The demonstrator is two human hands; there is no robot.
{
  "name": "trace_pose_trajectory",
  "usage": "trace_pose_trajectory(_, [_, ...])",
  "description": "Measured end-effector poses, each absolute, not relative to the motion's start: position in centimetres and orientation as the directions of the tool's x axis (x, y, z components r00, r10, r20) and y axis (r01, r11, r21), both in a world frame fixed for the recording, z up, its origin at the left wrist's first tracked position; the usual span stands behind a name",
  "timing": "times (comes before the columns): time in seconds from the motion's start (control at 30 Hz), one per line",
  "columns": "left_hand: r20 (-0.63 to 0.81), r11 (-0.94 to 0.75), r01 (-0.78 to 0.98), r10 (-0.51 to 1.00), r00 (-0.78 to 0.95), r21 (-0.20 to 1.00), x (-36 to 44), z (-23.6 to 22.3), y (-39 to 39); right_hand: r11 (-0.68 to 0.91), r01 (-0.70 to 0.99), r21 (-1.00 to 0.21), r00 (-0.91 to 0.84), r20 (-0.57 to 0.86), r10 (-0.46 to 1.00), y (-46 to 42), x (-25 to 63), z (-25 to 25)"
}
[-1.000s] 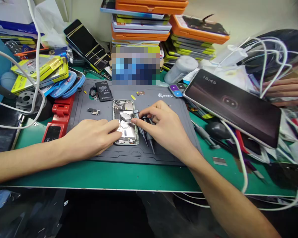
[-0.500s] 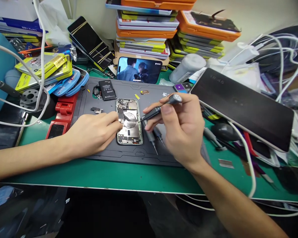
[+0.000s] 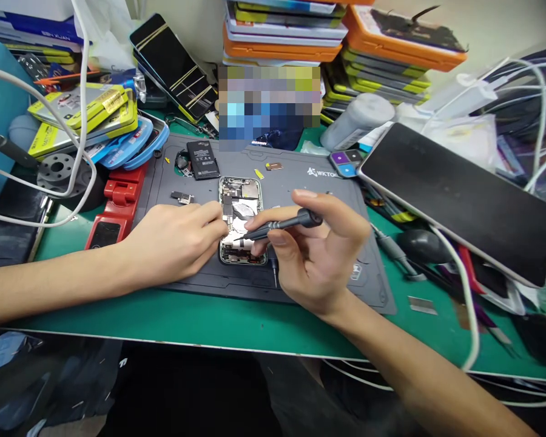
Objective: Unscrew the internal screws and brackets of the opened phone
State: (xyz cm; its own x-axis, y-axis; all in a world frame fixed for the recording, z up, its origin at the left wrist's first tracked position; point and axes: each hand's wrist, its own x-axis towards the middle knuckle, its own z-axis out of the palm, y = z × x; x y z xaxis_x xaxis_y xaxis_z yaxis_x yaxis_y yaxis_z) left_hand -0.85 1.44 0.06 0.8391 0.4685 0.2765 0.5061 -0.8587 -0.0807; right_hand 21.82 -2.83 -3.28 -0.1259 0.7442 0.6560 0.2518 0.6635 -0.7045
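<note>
An opened phone (image 3: 249, 192) with bare inner parts lies upright-on on the grey mat (image 3: 295, 182). My left hand (image 3: 182, 240) is closed, its fingertips pinched at the phone's left edge. In my right hand (image 3: 321, 261) a dark precision screwdriver (image 3: 286, 224) is held between thumb and fingers, slanting left and down. Its thin tip is over the phone's lower left; whether it touches cannot be made out. Another screwdriver (image 3: 275, 272) lies partly hidden under my right hand. Left of the phone is a small metal part (image 3: 182, 198), and above that a black battery (image 3: 203, 161).
Behind the mat stand stacked orange and yellow cases (image 3: 284, 51) and a propped phone (image 3: 277, 136), partly pixelated. A large dark tablet (image 3: 457, 200) leans at right among white cables (image 3: 464, 291). A red holder (image 3: 122, 194) and yellow boxes (image 3: 84, 115) lie at left.
My right hand has picked up a screwdriver from beside the phone, turned it, and brought its tip left over the phone. My left hand has stayed at the phone's edge.
</note>
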Motion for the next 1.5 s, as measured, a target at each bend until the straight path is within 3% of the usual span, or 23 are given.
trace_pose_trajectory(0.37, [0.266, -0.855, 0.515, 0.482, 0.835, -0.067, -0.8, -0.1, 1.4, 0.692, 0.25, -0.677, -0.266, 0.639, 0.722, -2.7, 21.9, -3.3])
trace_pose_trajectory(0.6, [0.262, -0.859, 0.507, 0.474, 0.84, -0.072, -0.9, -0.2, 1.5, 0.773, 0.442, -0.456, -0.365, 0.696, 0.619, -2.3, 22.5, -2.8])
trace_pose_trajectory(0.73, [0.267, -0.857, 0.51, 0.477, 0.838, -0.07, -0.9, -0.2, 1.5, 0.716, 0.508, -0.48, -0.34, 0.651, 0.678, -2.4, 22.6, -2.2])
trace_pose_trajectory(0.9, [0.299, -0.861, 0.499, 0.453, 0.84, -0.1, -0.8, -0.2, 1.5, 0.786, 0.417, -0.455, -0.481, 0.624, 0.616, -2.6, 22.6, -1.8])
trace_pose_trajectory(1.23, [0.301, -0.861, 0.495, 0.444, 0.844, -0.118, -0.8, -0.1, 1.5, 0.8, 0.447, -0.401, -0.472, 0.654, 0.592, -2.6, 22.7, -1.8])
trace_pose_trajectory(1.5, [0.266, -0.859, 0.504, 0.467, 0.843, -0.092, -0.8, -0.1, 1.5, 0.798, 0.428, -0.424, -0.439, 0.675, 0.593, -2.4, 22.9, -2.3])
